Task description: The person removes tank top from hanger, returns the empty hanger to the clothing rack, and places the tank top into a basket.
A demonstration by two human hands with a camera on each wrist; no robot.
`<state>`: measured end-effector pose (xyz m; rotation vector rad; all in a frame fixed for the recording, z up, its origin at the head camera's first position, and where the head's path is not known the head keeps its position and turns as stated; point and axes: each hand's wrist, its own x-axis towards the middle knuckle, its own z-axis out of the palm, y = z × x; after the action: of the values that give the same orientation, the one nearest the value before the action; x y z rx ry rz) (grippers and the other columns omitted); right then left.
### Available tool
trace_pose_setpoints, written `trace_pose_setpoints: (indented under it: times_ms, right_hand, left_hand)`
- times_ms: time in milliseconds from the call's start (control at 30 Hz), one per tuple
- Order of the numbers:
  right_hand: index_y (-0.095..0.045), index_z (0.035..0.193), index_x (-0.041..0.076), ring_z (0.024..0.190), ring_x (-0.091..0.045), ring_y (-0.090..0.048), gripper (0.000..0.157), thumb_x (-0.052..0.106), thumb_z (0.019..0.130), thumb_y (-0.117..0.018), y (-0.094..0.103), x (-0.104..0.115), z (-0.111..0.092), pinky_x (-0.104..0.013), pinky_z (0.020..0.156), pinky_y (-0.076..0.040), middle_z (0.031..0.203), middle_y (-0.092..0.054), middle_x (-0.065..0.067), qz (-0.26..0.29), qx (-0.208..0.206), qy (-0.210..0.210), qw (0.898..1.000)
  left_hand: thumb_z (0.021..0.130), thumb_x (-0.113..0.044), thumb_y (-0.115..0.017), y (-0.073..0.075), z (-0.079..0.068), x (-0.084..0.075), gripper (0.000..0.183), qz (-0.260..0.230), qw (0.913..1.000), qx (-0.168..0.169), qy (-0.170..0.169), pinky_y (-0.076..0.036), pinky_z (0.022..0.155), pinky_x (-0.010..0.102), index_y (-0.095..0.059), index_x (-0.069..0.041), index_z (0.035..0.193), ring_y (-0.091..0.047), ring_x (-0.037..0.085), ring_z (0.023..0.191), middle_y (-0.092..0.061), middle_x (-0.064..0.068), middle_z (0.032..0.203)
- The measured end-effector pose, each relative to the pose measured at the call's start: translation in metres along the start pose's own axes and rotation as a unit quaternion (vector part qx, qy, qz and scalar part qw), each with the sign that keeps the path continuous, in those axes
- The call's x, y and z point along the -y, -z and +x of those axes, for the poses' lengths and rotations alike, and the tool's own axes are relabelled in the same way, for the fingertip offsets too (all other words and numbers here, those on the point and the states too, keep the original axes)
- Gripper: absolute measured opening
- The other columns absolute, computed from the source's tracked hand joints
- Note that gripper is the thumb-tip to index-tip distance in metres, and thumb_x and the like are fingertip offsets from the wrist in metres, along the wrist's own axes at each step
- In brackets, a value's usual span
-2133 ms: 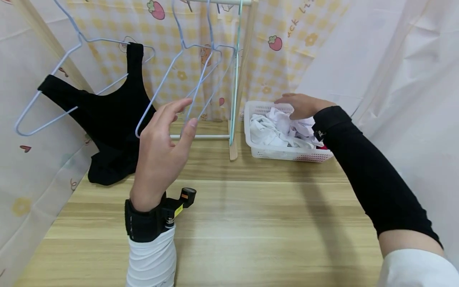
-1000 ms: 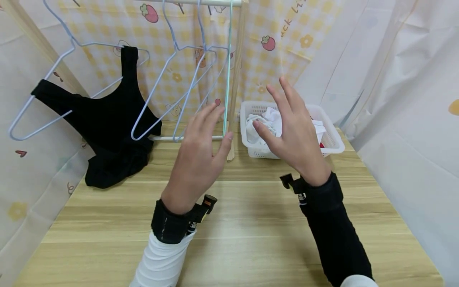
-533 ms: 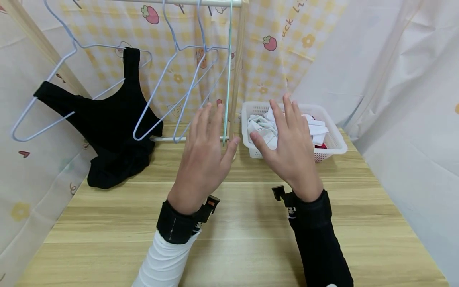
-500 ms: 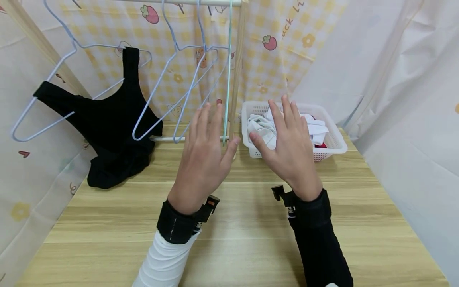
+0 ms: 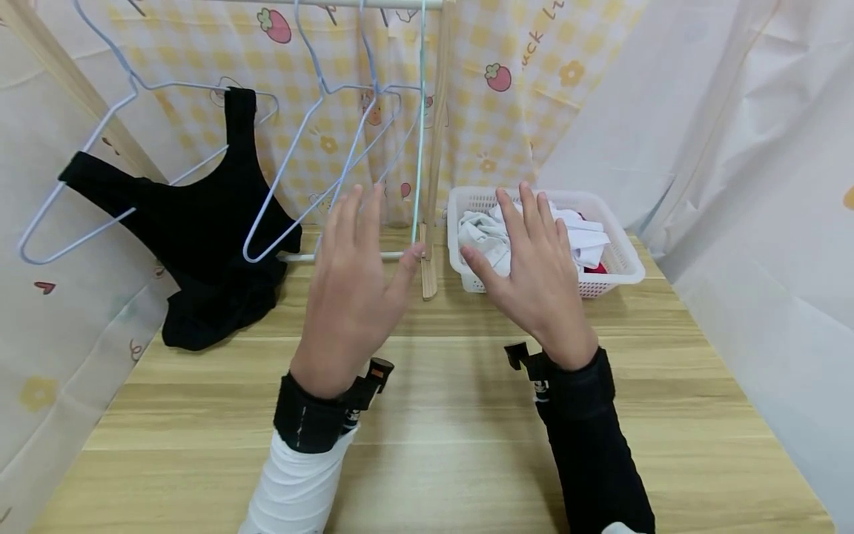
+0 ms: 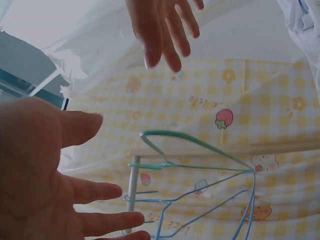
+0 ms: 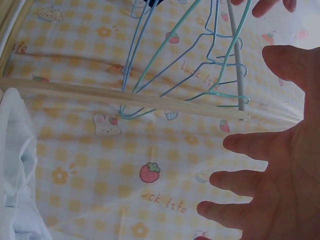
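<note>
My left hand (image 5: pixel 347 297) is raised over the table in front of the rack, fingers straight and holding nothing. Behind it hang two blue wire hangers (image 5: pixel 283 174) and a green hanger (image 5: pixel 419 148), partly covered by its fingers in the head view. My right hand (image 5: pixel 542 278), fingers spread, also holds nothing; it overlaps the white basket (image 5: pixel 623 271) in that view. White clothes (image 5: pixel 482 236) and a bit of red cloth (image 5: pixel 596 268) lie in the basket. At the left, a black tank top (image 5: pixel 200 215) hangs by its straps on another blue hanger (image 5: pixel 103 126), its lower part bunched on the table.
A wooden rack with an upright post (image 5: pixel 437 141) and a pale rail (image 5: pixel 347 3) stands at the back of the wooden table (image 5: pixel 440 445). A yellow checked cloth (image 5: pixel 520 126) hangs behind it, with white curtains (image 5: pixel 754 185) on the right.
My right hand has come out of the basket with nothing in it and back toward me. My left hand moved right, then slightly left again. The hangers and black top stay on the rack.
</note>
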<state>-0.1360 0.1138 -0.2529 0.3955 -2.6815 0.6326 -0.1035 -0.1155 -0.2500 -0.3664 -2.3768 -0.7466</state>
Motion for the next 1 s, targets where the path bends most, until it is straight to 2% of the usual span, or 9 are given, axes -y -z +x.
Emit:
trace_pose_setpoints:
  times_ms: [67, 133, 300, 433, 500, 600, 700, 833, 1000]
  right_hand:
    - [-0.024, 0.174, 0.022, 0.170, -0.036, -0.006, 0.087, 0.069, 0.105, -0.048, 0.001, -0.001, 0.000, -0.069, 0.133, -0.008, 0.183, -0.010, -0.010, 0.003, -0.002, -0.001, 1.000]
    - [-0.024, 0.174, 0.022, 0.170, -0.035, -0.007, 0.087, 0.069, 0.105, -0.048, 0.002, -0.003, 0.001, -0.069, 0.133, -0.008, 0.183, -0.010, -0.010, 0.005, -0.005, -0.001, 1.000]
    - [-0.025, 0.174, 0.022, 0.170, -0.035, -0.007, 0.087, 0.069, 0.104, -0.049, 0.002, -0.005, 0.001, -0.068, 0.133, -0.009, 0.183, -0.011, -0.010, 0.009, -0.006, 0.001, 1.000]
    - [-0.026, 0.174, 0.022, 0.170, -0.037, -0.008, 0.086, 0.067, 0.105, -0.051, 0.003, -0.007, 0.001, -0.069, 0.133, -0.010, 0.183, -0.012, -0.010, 0.011, -0.004, 0.002, 1.000]
    - [-0.026, 0.173, 0.021, 0.169, -0.037, -0.008, 0.086, 0.066, 0.105, -0.052, 0.005, -0.008, 0.001, -0.069, 0.133, -0.010, 0.182, -0.012, -0.011, 0.012, -0.003, 0.003, 1.000]
    - [-0.027, 0.173, 0.020, 0.169, -0.038, -0.009, 0.087, 0.065, 0.104, -0.054, 0.006, -0.008, 0.002, -0.070, 0.132, -0.010, 0.182, -0.013, -0.012, 0.016, -0.006, 0.003, 1.000]
    - [-0.028, 0.173, 0.019, 0.169, -0.039, -0.012, 0.087, 0.063, 0.104, -0.057, 0.006, -0.007, 0.003, -0.071, 0.132, -0.011, 0.181, -0.017, -0.014, 0.021, -0.014, 0.005, 1.000]
    - [-0.031, 0.172, 0.017, 0.167, -0.042, -0.017, 0.087, 0.062, 0.103, -0.060, 0.006, -0.007, 0.003, -0.071, 0.131, -0.014, 0.180, -0.021, -0.015, 0.026, -0.026, 0.004, 0.999]
    - [-0.034, 0.171, 0.017, 0.166, -0.043, -0.022, 0.086, 0.061, 0.103, -0.062, 0.005, -0.006, 0.003, -0.070, 0.131, -0.016, 0.180, -0.024, -0.014, 0.038, -0.033, 0.001, 0.999]
  left_hand:
    - [0.110, -0.039, -0.062, 0.004, 0.002, 0.004, 0.073, -0.020, 0.9996, -0.020, -0.004, -0.034, 0.128, 0.060, -0.036, 0.000, 0.166, -0.037, 0.042, 0.158, -0.041, 0.026, 0.168]
    - [0.111, -0.039, -0.060, 0.010, 0.006, 0.007, 0.071, -0.028, 0.9991, -0.032, -0.004, -0.041, 0.124, 0.061, -0.037, -0.001, 0.166, -0.040, 0.040, 0.157, -0.043, 0.024, 0.167]
    - [0.111, -0.043, -0.056, 0.034, 0.024, 0.014, 0.067, -0.024, 0.9986, -0.045, 0.013, -0.052, 0.110, 0.065, -0.041, -0.008, 0.166, -0.046, 0.033, 0.152, -0.047, 0.015, 0.167]
    - [0.110, -0.049, -0.055, 0.062, 0.048, 0.021, 0.066, -0.023, 0.9979, -0.029, 0.053, -0.045, 0.116, 0.069, -0.043, -0.016, 0.166, -0.044, 0.028, 0.154, -0.048, 0.006, 0.168]
    - [0.109, -0.051, -0.054, 0.076, 0.062, 0.026, 0.067, -0.020, 0.9969, -0.019, 0.074, -0.040, 0.122, 0.065, -0.042, -0.016, 0.166, -0.043, 0.027, 0.155, -0.047, 0.007, 0.169]
    - [0.110, -0.051, -0.050, 0.097, 0.081, 0.041, 0.068, -0.008, 0.9936, -0.013, 0.112, -0.033, 0.129, 0.052, -0.040, -0.016, 0.167, -0.042, 0.027, 0.155, -0.045, 0.008, 0.169]
    - [0.110, -0.051, -0.047, 0.116, 0.099, 0.059, 0.066, 0.010, 0.9864, -0.020, 0.163, -0.032, 0.130, 0.044, -0.040, -0.019, 0.167, -0.042, 0.025, 0.155, -0.043, 0.008, 0.170]
    - [0.108, -0.054, -0.044, 0.138, 0.116, 0.087, 0.068, 0.050, 0.9696, -0.021, 0.239, -0.032, 0.130, 0.048, -0.037, -0.023, 0.168, -0.039, 0.026, 0.157, -0.038, 0.008, 0.174]
    - [0.106, -0.044, -0.045, 0.154, 0.126, 0.125, 0.074, 0.116, 0.9469, 0.003, 0.300, -0.037, 0.124, 0.057, -0.027, -0.013, 0.171, -0.037, 0.038, 0.153, -0.031, 0.018, 0.173]
